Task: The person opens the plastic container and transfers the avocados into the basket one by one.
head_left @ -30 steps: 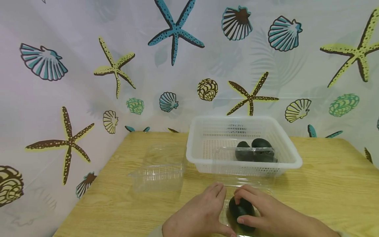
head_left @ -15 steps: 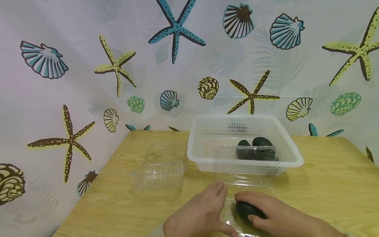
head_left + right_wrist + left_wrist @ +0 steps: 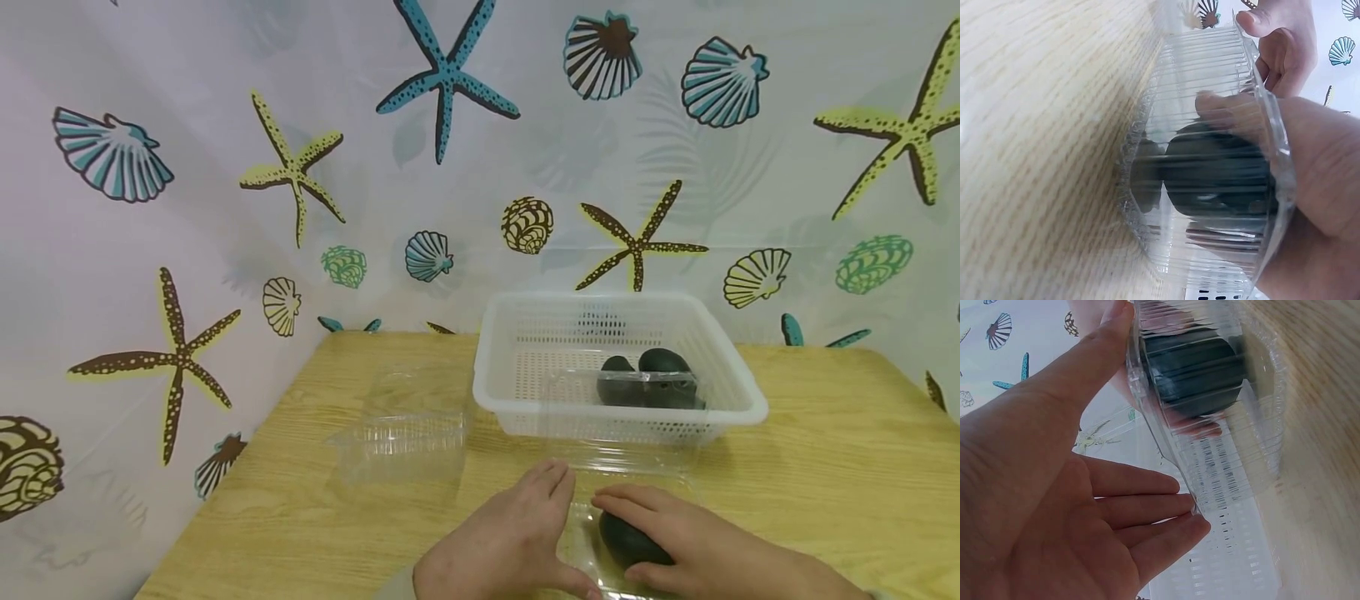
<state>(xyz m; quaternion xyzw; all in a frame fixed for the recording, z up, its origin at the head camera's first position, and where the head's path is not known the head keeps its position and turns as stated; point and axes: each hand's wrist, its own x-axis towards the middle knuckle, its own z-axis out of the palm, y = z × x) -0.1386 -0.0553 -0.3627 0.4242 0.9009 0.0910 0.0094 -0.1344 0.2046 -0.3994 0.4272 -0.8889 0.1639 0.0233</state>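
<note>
Inside a clear plastic clamshell container [image 3: 581, 546], at the bottom of the head view, is a dark, smooth avocado [image 3: 630, 542]. My right hand [image 3: 697, 542] reaches over the rim and holds it, fingers curled over its far side and thumb at the near side. Through the ribbed wall in the right wrist view, the avocado [image 3: 1219, 175] shows within that grip. My left hand [image 3: 498, 533] stands at the container's left side. In the left wrist view its straight fingers [image 3: 1154, 537] touch the rim, with the thumb higher along the same edge.
Behind the hands, a white perforated basket [image 3: 495, 407] holds several dark avocados [image 3: 663, 364]. The container's raised clear lid [image 3: 618, 454] leans before it. Another open clear clamshell [image 3: 405, 450] stands to the left on the wooden table [image 3: 300, 517]. A patterned curtain [image 3: 480, 192] hangs behind.
My right hand has shifted the avocado rightward inside the container, and its fingers now lie flatter over it. The left hand stays in nearly the same place.
</note>
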